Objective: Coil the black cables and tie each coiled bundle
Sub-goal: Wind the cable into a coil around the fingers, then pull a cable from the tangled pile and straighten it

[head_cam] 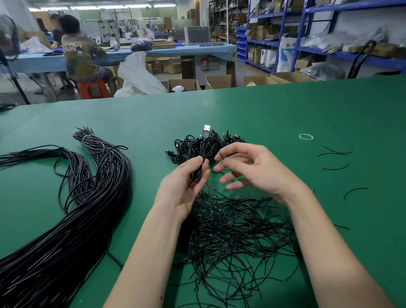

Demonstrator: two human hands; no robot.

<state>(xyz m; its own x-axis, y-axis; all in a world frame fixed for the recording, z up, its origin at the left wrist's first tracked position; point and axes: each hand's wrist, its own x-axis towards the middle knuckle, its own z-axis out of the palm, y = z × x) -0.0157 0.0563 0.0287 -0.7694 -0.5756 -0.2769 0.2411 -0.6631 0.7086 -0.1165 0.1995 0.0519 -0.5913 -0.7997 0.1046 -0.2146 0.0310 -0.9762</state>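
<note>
My left hand [185, 183] grips a coiled black cable [200, 171] between thumb and fingers, its USB plug [206, 131] sticking up behind. My right hand [253, 168] hovers just right of it, pinching a thin black twist tie [225, 162] between thumb and forefinger, the other fingers loosely spread. Behind both hands lies a small heap of coiled, tied cables [203, 145]. Under my wrists spreads a loose pile of black twist ties [233, 241]. A thick bundle of long straight black cables [62, 233] sweeps along the left of the green table [292, 109].
A white rubber band [306, 136] and a few stray ties [334, 152] lie to the right. Beyond the table's far edge stand cardboard boxes [218, 81], blue shelving [332, 14], a fan [5, 36], and a seated person [81, 53] at another bench.
</note>
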